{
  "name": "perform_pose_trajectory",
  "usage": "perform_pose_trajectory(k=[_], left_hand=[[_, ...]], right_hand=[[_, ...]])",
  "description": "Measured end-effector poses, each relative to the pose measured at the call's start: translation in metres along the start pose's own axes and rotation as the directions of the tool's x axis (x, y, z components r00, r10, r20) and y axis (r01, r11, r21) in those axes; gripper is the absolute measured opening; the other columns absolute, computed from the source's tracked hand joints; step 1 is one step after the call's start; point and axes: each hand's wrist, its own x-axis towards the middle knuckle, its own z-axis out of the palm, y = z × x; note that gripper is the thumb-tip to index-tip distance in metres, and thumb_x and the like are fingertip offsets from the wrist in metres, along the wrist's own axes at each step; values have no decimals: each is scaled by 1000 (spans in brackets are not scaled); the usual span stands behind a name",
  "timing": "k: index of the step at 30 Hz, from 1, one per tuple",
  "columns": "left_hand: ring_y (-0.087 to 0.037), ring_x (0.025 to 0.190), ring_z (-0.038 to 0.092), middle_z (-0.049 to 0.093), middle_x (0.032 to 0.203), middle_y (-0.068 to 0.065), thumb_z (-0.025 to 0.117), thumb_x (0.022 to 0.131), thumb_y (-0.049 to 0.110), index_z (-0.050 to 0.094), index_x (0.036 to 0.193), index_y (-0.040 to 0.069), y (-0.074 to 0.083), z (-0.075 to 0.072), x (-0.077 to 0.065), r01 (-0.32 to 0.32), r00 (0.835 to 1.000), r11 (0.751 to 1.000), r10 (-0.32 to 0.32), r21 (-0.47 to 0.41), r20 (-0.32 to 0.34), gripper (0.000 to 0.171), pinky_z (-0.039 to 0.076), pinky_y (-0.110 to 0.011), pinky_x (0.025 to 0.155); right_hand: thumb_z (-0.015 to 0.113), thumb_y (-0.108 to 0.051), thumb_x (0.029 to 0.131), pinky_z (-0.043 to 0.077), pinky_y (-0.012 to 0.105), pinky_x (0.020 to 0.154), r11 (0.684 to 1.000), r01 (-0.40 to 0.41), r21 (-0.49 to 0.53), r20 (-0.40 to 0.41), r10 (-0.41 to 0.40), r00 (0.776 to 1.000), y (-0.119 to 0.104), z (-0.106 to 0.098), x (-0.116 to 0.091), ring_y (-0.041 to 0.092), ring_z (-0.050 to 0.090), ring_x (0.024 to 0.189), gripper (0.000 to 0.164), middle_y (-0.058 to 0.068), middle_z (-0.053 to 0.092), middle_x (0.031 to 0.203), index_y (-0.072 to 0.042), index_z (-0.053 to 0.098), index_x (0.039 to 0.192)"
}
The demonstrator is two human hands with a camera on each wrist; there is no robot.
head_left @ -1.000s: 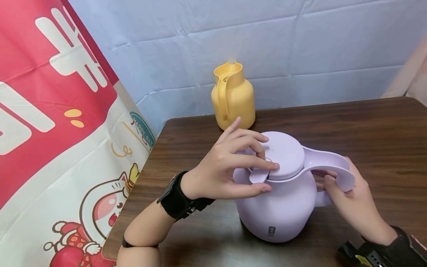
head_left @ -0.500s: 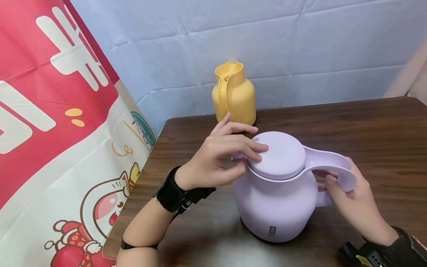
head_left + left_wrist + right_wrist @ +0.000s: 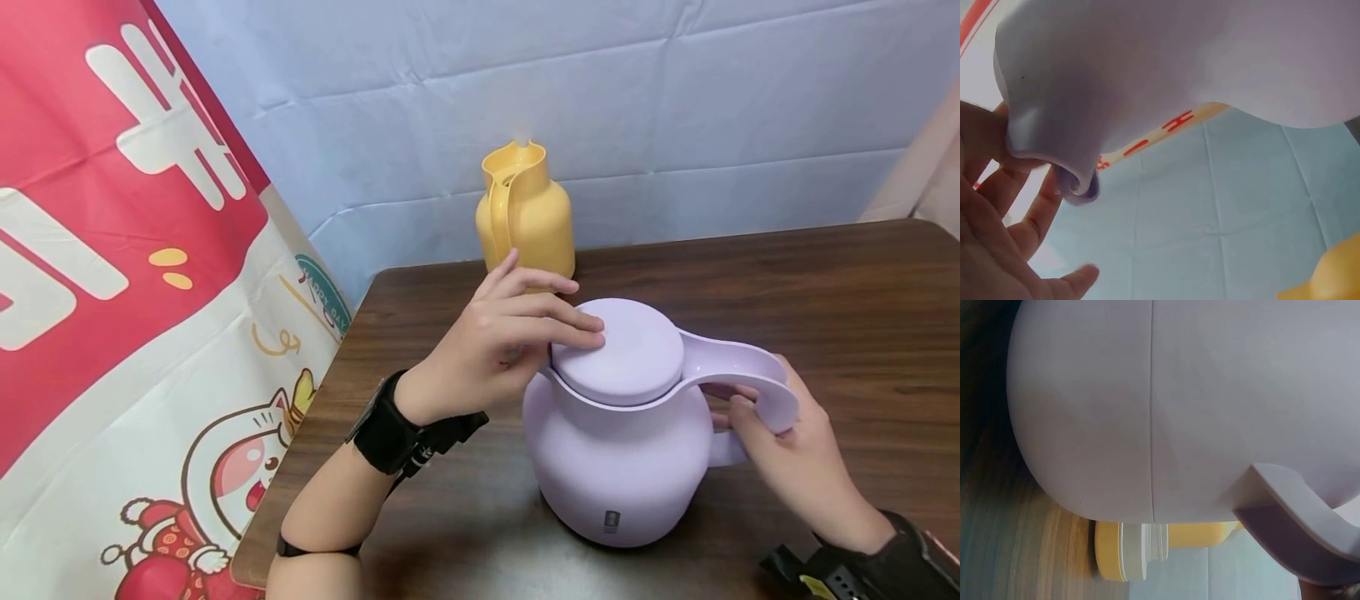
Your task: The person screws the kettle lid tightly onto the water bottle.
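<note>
In the head view a lilac insulated jug (image 3: 617, 467) stands upright on the table, its round lid (image 3: 622, 350) seated in the neck. My left hand (image 3: 498, 342) lies at the spout side, fingertips on top of the lid and thumb lower down, pinching the lid's edge. In the left wrist view the thumb and a finger sit either side of the spout (image 3: 1054, 131), partly hidden by it. My right hand (image 3: 787, 442) grips the jug's handle (image 3: 738, 362), thumb on the near side. The right wrist view shows the jug's body (image 3: 1147, 412) close up.
Behind stands a yellow jug (image 3: 536, 221), lidless, near the table's back edge. A yellow and white screw lid (image 3: 1110, 550) sits upside down on the table in the right wrist view. The brown table (image 3: 840, 292) meets a pale blue sheet (image 3: 735, 108); a red printed cloth (image 3: 97, 192) hangs left.
The lid has turned in the neck, its tab swinging from the near side round to the spout. My left hand has moved slightly left with it. The right hand keeps its grip.
</note>
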Motion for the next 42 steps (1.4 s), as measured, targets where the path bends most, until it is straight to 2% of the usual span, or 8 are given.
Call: perform_pose_trajectory(k=[5,9,16,20,24,28,33,42], left_hand=[[-14,94,53,66,96,4,42,87,-9,76,94,20,0,1,1,27,999,990,-22,139,-35,45,36,-30,85],[-11,86,56,67,93,5,47,88,-7,76,94,21,2,0,2,26,999,977,-18,212,-38,41,37,-28,87],[-4,92,62,70,97,7,59,86,8,75,99,16,14,-1,0,76,997,942,-68,327,-37,22,37,-28,99],[-2,100,61,69,100,6,66,85,30,71,101,12,25,3,1,116,993,920,-108,374,-42,24,36,-28,103],[-6,88,60,66,94,4,76,73,51,64,98,7,29,10,5,127,992,935,-113,330,-61,52,42,-22,92],[-6,79,49,54,88,4,79,65,58,58,96,5,28,17,10,154,988,957,-146,246,-49,65,41,-15,75],[-4,79,46,48,86,5,82,62,57,52,93,7,25,20,17,184,983,970,-183,162,-16,66,41,-13,70],[-1,95,47,58,102,5,83,69,41,55,98,9,15,14,23,208,973,974,-198,-85,118,52,40,-14,82]], right_hand=[[51,12,88,50,14,73,989,-7,150,32,2,999,1,0,0,1,62,97,44,-5,61,110,-12,49,125],[49,15,89,52,18,72,966,-20,256,58,5,998,1,0,1,3,61,102,46,-1,60,114,-9,47,128],[55,9,87,46,10,75,1000,-9,11,3,9,1000,0,1,0,-2,60,96,44,-8,60,107,-15,50,124],[54,10,87,46,10,74,1000,-6,14,-9,6,1000,0,1,0,-2,61,95,43,-8,61,105,-13,51,123],[50,13,88,50,13,73,991,-3,137,21,0,1000,1,1,0,1,62,97,43,-4,61,109,-10,49,125],[48,14,90,51,16,72,981,-12,193,68,-1,998,2,0,1,1,60,104,47,-2,59,115,-10,45,130],[49,13,90,51,15,71,989,-22,148,57,14,998,2,0,0,0,60,101,48,-5,59,114,-13,46,130],[49,13,89,52,16,71,986,-19,166,38,13,999,3,1,1,0,61,101,45,-4,60,112,-11,48,127]])
